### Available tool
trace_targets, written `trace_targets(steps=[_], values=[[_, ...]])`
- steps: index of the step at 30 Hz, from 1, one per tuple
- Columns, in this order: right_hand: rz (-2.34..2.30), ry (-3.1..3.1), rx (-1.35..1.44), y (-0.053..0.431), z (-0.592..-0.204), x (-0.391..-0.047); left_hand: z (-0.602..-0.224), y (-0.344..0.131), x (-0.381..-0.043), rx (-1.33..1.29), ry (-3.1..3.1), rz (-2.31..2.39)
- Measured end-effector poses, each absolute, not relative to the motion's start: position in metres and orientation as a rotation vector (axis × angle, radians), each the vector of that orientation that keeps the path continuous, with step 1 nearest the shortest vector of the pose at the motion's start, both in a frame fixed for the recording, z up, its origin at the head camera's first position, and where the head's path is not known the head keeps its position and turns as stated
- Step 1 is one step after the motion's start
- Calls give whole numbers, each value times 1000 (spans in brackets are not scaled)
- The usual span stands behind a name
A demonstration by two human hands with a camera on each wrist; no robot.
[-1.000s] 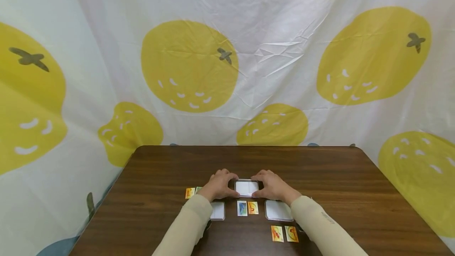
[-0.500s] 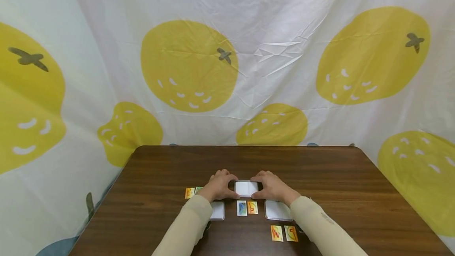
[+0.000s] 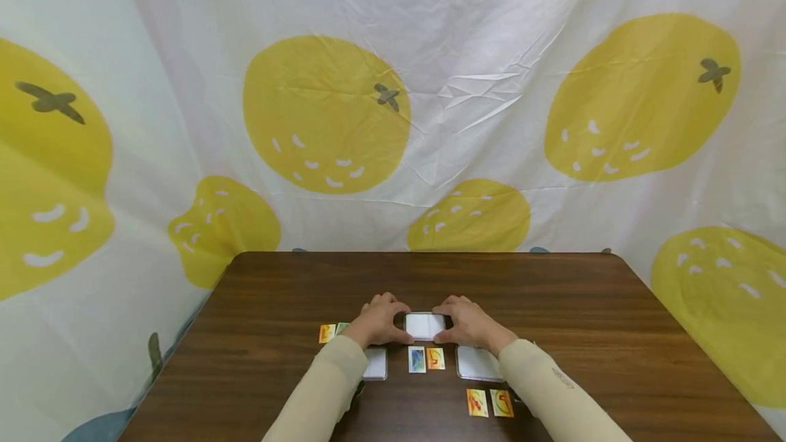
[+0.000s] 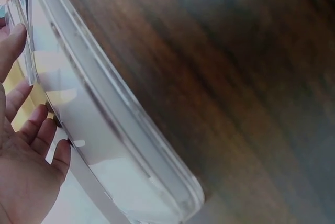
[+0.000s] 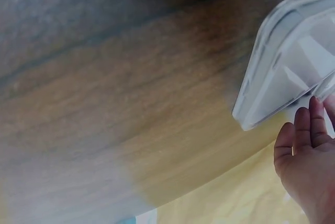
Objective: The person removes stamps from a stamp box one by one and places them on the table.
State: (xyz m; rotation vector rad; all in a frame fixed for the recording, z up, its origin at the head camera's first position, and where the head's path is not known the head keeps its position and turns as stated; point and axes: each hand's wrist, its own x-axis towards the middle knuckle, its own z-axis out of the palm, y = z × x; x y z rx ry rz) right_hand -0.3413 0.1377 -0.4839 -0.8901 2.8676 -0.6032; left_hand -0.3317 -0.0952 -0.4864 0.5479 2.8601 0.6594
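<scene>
In the head view, a flat clear plastic case [image 3: 425, 327] with a white inside is held between both hands over the middle of the table. My left hand [image 3: 376, 321] grips its left side, thumb at the near corner and fingers at the far one. On the right side my right hand [image 3: 474, 324] grips it the same way. Two small picture cards, one blue [image 3: 417, 359] and one orange [image 3: 435, 359], lie just in front. Large in the left wrist view is another clear case [image 4: 99, 114], with the left hand [image 4: 31, 166] beyond it.
A second case [image 3: 376, 364] lies partly under the left forearm, a third case [image 3: 479, 363] beside the right sleeve. Two orange cards [image 3: 477, 402] lie nearer the front. An orange card [image 3: 327, 333] and a green card [image 3: 342, 327] sit left of the left hand.
The held case's far edge is slightly lower than a second ago. Both hands stay almost in place, and the cards have not moved on the table.
</scene>
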Motion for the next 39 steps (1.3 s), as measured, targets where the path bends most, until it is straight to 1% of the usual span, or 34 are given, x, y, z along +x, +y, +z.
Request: trace_targets(steps=[7, 14, 26, 39], values=[[-620, 2864, -879, 140, -487, -341, -485, -95, -331, 553, 2858, 681], [-584, 2884, -924, 140, -486, -341, -482, -94, -330, 522, 2854, 664], [-616, 2855, -819, 139, -481, -338, -477, -89, -327, 495, 2852, 626], [-530, 2851, -789, 135, -484, -341, -481, -90, -327, 500, 2865, 582]])
